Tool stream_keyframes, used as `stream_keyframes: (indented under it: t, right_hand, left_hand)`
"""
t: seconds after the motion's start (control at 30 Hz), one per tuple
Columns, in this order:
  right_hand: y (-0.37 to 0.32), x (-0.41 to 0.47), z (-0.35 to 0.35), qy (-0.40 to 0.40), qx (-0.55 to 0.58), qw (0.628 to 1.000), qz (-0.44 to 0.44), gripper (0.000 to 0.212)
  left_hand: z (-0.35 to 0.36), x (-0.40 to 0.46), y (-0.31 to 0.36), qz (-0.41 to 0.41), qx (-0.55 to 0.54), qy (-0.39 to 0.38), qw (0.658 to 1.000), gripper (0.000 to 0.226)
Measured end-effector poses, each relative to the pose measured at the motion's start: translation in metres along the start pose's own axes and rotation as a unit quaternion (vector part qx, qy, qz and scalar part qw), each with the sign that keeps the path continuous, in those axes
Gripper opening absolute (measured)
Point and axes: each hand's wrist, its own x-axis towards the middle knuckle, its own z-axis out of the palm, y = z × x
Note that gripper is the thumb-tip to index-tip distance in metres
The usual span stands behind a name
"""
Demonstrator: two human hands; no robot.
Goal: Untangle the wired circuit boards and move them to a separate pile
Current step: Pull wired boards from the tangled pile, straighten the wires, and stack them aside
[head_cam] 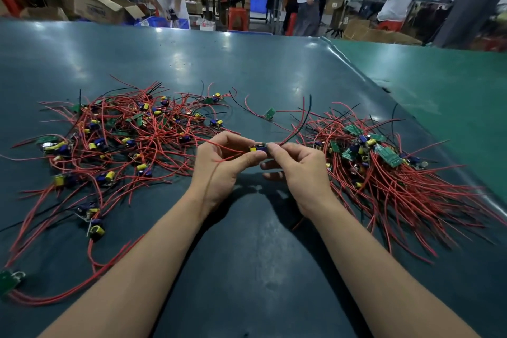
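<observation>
Dark teal table (247, 68) covered in smooth sheeting, semi-glossy, catching pale patches of ceiling light; lighter green sheet (439, 85) of like finish at the right, its raised seam shiny. Red wires (153, 140) sheathed in smooth plastic insulation, slightly shiny; a few black wires (304, 123) of the same plastic look. Small circuit boards (388, 158) flat, matt green, laminate-like. Yellow components (59, 180) wrapped in glossy tape-like film; blue capacitors (362, 138) in shiny plastic sleeves. Held board (259, 148) with the same yellow and blue plastic parts. Behind, brown cardboard boxes (98, 5), matt and creased; blue plastic bin (164, 22); red plastic stool (238, 19), smooth.
</observation>
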Motion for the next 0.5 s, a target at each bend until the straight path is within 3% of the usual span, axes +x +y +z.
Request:
stream_keyframes:
  t: [0.33, 0.5]
  right_hand:
    - [-0.004, 0.009, -0.006, 0.139, 0.089, 0.986, 0.008, 0.015]
    - [-0.011, 0.018, -0.016, 0.234, 0.122, 0.963, -0.045, 0.018]
  left_hand:
    - [0.001, 0.001, 0.002, -0.035, -0.079, 0.025, 0.996, 0.043]
    - [-0.001, 0.004, 0.001, -0.035, -0.1, 0.041, 0.993, 0.04]
